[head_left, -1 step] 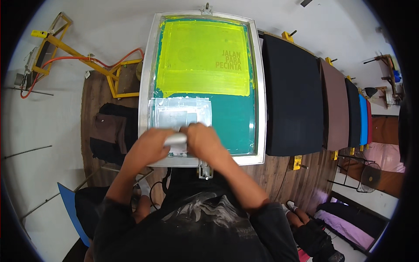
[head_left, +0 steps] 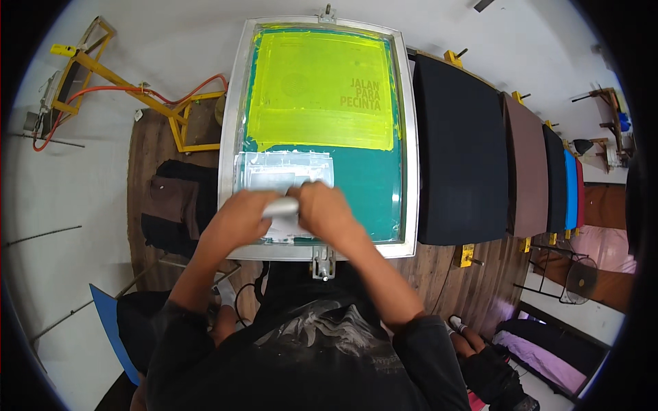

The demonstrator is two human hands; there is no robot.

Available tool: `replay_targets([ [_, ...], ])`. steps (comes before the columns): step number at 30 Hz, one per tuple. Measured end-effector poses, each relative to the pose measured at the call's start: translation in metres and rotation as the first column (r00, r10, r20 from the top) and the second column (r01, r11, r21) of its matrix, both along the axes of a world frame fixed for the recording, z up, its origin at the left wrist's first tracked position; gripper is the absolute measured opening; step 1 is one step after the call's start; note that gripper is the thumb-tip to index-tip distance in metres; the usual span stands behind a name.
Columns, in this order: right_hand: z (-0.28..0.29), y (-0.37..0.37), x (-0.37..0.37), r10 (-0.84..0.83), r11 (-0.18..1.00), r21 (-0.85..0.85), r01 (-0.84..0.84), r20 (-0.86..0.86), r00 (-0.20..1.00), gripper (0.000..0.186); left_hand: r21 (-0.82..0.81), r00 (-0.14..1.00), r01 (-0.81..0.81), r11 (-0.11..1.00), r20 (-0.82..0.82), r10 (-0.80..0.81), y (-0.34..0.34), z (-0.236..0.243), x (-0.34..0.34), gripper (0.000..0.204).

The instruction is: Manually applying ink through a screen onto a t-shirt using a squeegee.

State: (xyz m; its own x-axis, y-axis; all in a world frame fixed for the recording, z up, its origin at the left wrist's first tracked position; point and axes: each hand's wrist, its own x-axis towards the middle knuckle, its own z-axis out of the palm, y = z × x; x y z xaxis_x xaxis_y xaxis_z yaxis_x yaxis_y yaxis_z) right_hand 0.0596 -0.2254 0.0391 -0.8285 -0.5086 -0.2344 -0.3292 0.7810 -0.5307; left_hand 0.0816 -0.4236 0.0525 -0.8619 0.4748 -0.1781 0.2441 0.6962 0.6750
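A metal-framed printing screen (head_left: 411, 164) lies in front of me, with green mesh (head_left: 367, 178) and a large yellow-green ink patch (head_left: 308, 89) over its far part. At its near left is a smaller patch of white ink (head_left: 301, 161). Over that patch, both my hands grip a squeegee (head_left: 281, 207), whose pale, motion-blurred handle shows between them. My left hand (head_left: 240, 218) is closed round its left part, and my right hand (head_left: 327, 211) is closed round its right part. The squeegee's blade is hidden behind my hands.
Right of the screen runs a row of fabric-covered boards, starting with a black one (head_left: 460, 151) and a brown one (head_left: 526, 168). Yellow metal framework (head_left: 123, 85) with an orange hose stands at far left. Folded dark cloth (head_left: 175, 205) lies left. A fan (head_left: 581, 279) and another person (head_left: 490, 370) are at right.
Both hands and the squeegee have shifted slightly away from me over the white ink. The screen stays in place.
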Motion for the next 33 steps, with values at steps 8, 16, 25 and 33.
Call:
replay_targets([
  [8,-0.029,0.023,-0.039,-0.085,0.993,-0.085,0.077,-0.096,0.992,0.029,-0.025,0.998,-0.066,0.997,0.019,0.067,0.034,-0.018,-0.043,0.039],
  [16,-0.019,0.03,0.051,-0.116,0.985,-0.125,0.118,0.024,0.993,0.035,-0.048,0.989,0.067,0.997,0.138,-0.059,0.033,-0.016,0.036,0.056],
  [25,0.009,0.002,-0.014,-0.031,0.995,-0.096,0.037,0.057,0.998,0.022,0.014,0.991,-0.047,0.999,0.125,0.045,0.004,0.011,-0.024,0.034],
  [33,-0.037,-0.013,0.035,-0.071,0.997,-0.029,0.067,-0.205,0.976,0.035,0.018,0.982,-0.126,0.992,-0.137,0.127,0.0,-0.04,0.025,0.055],
])
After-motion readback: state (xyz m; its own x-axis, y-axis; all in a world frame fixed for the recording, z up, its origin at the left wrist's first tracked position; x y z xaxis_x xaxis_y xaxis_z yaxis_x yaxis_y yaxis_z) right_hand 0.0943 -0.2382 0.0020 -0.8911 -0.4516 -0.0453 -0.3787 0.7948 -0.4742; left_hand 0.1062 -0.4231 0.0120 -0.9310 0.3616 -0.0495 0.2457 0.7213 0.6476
